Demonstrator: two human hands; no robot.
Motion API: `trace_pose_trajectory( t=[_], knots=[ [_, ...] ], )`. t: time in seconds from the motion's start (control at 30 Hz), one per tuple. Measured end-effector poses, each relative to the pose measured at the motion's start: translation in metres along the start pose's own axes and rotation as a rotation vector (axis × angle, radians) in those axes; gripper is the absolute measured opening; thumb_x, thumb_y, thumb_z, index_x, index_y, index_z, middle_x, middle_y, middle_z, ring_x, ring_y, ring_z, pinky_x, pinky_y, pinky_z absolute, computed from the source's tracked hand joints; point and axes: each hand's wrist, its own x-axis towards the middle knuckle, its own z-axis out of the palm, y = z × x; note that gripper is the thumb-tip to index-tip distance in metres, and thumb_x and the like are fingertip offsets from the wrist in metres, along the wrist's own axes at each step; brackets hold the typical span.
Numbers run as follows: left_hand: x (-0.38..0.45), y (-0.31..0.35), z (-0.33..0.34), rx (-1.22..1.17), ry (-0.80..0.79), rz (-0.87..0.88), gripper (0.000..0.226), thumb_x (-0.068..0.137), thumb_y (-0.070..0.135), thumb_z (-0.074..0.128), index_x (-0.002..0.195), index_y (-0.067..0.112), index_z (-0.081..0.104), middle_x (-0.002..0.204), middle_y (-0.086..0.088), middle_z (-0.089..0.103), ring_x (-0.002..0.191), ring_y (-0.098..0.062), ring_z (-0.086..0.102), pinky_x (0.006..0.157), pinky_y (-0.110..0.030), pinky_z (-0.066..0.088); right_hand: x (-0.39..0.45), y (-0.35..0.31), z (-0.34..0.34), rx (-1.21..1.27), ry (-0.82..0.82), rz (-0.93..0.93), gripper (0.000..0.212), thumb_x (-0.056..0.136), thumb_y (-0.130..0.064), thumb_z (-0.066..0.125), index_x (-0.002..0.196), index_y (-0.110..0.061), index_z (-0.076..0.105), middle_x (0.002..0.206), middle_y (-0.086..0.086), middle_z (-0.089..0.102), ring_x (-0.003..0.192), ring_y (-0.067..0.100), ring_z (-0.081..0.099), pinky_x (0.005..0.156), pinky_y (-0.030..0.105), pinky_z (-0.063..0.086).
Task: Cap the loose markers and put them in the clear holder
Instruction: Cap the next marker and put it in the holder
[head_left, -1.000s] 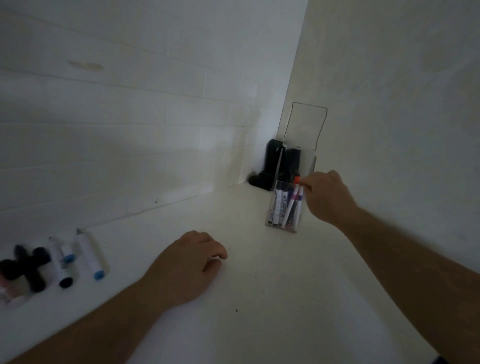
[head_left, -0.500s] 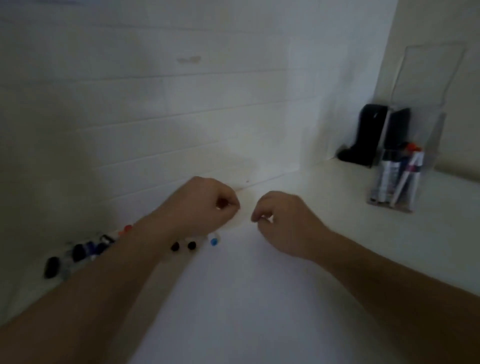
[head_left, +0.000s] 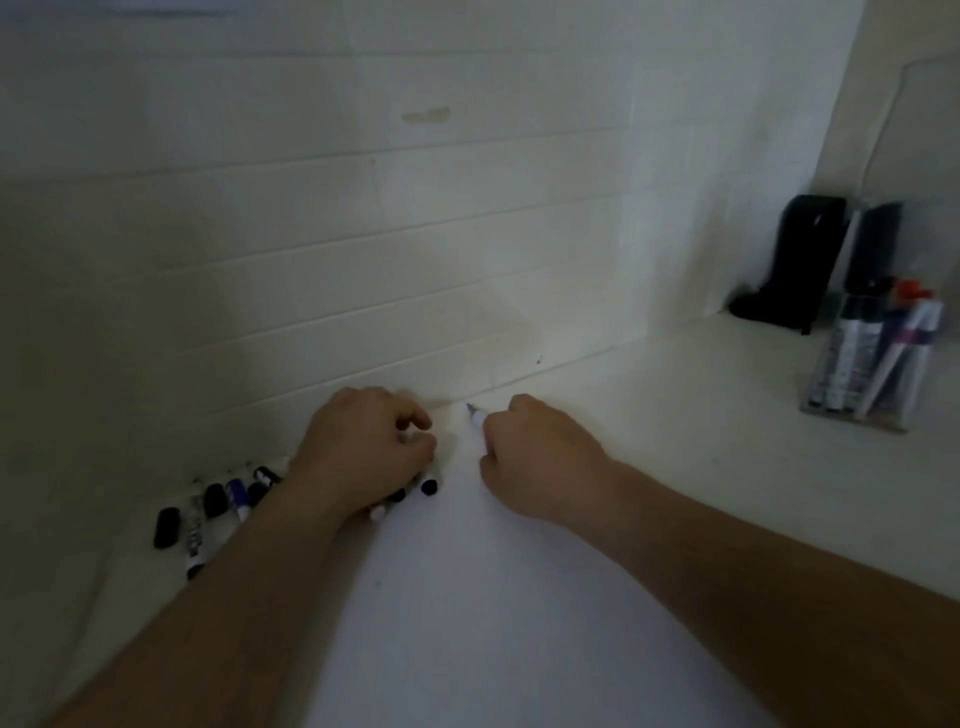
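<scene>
My right hand (head_left: 540, 462) grips an uncapped white marker (head_left: 475, 414), its tip poking out toward the wall. Close to its left, my left hand (head_left: 369, 447) has thumb and fingers curled together, apparently pinching a small dark marker cap that is mostly hidden. Under and left of that hand lie several loose markers (head_left: 236, 496) and a black cap (head_left: 166, 527) on the white counter. Two black marker ends (head_left: 428, 487) show below the left fingers. The clear holder (head_left: 831, 408) stands at the far right with several capped markers (head_left: 904, 343) in it.
A black object (head_left: 802, 260) stands in the corner behind the holder. The tiled wall (head_left: 467, 234) runs along the back, just beyond both hands. White counter (head_left: 675, 415) stretches between my right hand and the holder.
My right hand left the holder and came back beside the left hand, where it now holds an uncapped marker. The view swung left toward the loose markers.
</scene>
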Motion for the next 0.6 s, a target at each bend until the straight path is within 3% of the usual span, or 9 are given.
trace_pose_trajectory(
  t=[0.07, 0.13, 0.2, 0.3, 0.4, 0.5, 0.6],
  knots=[
    [0.002, 0.002, 0.004, 0.04, -0.03, 0.039, 0.031, 0.08, 0.057, 0.059, 0.105, 0.043, 0.071, 0.097, 0.014, 0.062, 0.101, -0.018, 0.052, 0.089, -0.036, 0.047, -0.008, 0.021, -0.011, -0.062, -0.034, 0.042, 0.038, 0.095, -0.039, 0.044, 0.128, -0.024, 0.056, 0.1, 0.006, 0.046, 0.104, 0.033, 0.059, 0.077, 0.037, 0.044],
    [0.003, 0.004, 0.009, 0.075, -0.067, 0.077, 0.032, 0.079, 0.061, 0.059, 0.106, 0.047, 0.07, 0.096, 0.014, 0.062, 0.101, -0.02, 0.051, 0.088, -0.035, 0.045, -0.017, 0.043, -0.022, -0.101, -0.035, 0.091, 0.026, 0.097, -0.045, 0.043, 0.108, -0.024, 0.056, 0.105, 0.009, 0.058, 0.095, 0.031, 0.058, 0.075, 0.035, 0.042],
    [0.003, 0.007, 0.009, 0.071, -0.087, 0.083, 0.029, 0.081, 0.062, 0.059, 0.106, 0.051, 0.069, 0.096, 0.015, 0.063, 0.103, -0.021, 0.049, 0.089, -0.035, 0.043, -0.026, 0.065, -0.037, -0.083, -0.03, 0.161, 0.026, 0.099, -0.05, 0.043, 0.09, -0.025, 0.046, 0.097, 0.007, 0.06, 0.086, 0.028, 0.054, 0.073, 0.035, 0.043],
    [0.001, 0.015, 0.009, 0.053, -0.114, 0.092, 0.027, 0.085, 0.051, 0.059, 0.111, 0.055, 0.066, 0.094, 0.022, 0.062, 0.104, -0.019, 0.045, 0.095, -0.038, 0.04, -0.042, 0.104, -0.056, -0.065, -0.041, 0.246, 0.03, 0.099, -0.052, 0.046, 0.109, -0.024, 0.05, 0.105, 0.007, 0.062, 0.095, 0.03, 0.059, 0.08, 0.038, 0.05],
    [-0.003, 0.019, 0.01, 0.036, -0.122, 0.098, 0.037, 0.086, 0.037, 0.061, 0.12, 0.053, 0.064, 0.09, 0.023, 0.067, 0.106, -0.019, 0.049, 0.099, -0.039, 0.041, -0.059, 0.143, -0.048, -0.163, -0.057, 0.266, 0.035, 0.104, -0.032, 0.044, 0.137, -0.022, 0.044, 0.117, 0.011, 0.056, 0.104, 0.03, 0.057, 0.087, 0.041, 0.05],
    [-0.001, 0.027, 0.008, 0.082, -0.086, 0.102, 0.042, 0.086, 0.035, 0.062, 0.127, 0.045, 0.064, 0.099, 0.018, 0.071, 0.107, -0.022, 0.057, 0.098, -0.038, 0.044, -0.072, 0.164, -0.029, -0.064, 0.145, 0.243, 0.027, 0.103, -0.015, 0.045, 0.127, -0.021, 0.056, 0.099, 0.006, 0.046, 0.084, 0.023, 0.049, 0.071, 0.037, 0.042],
    [0.01, 0.053, 0.003, 0.001, -0.025, 0.163, 0.032, 0.093, 0.032, 0.061, 0.123, 0.036, 0.068, 0.106, 0.009, 0.07, 0.1, -0.016, 0.064, 0.089, -0.029, 0.047, -0.073, 0.165, -0.025, 0.048, 0.26, 0.218, 0.026, 0.1, -0.006, 0.048, 0.121, -0.021, 0.057, 0.099, 0.003, 0.042, 0.07, 0.018, 0.045, 0.063, 0.035, 0.041]
  ],
)
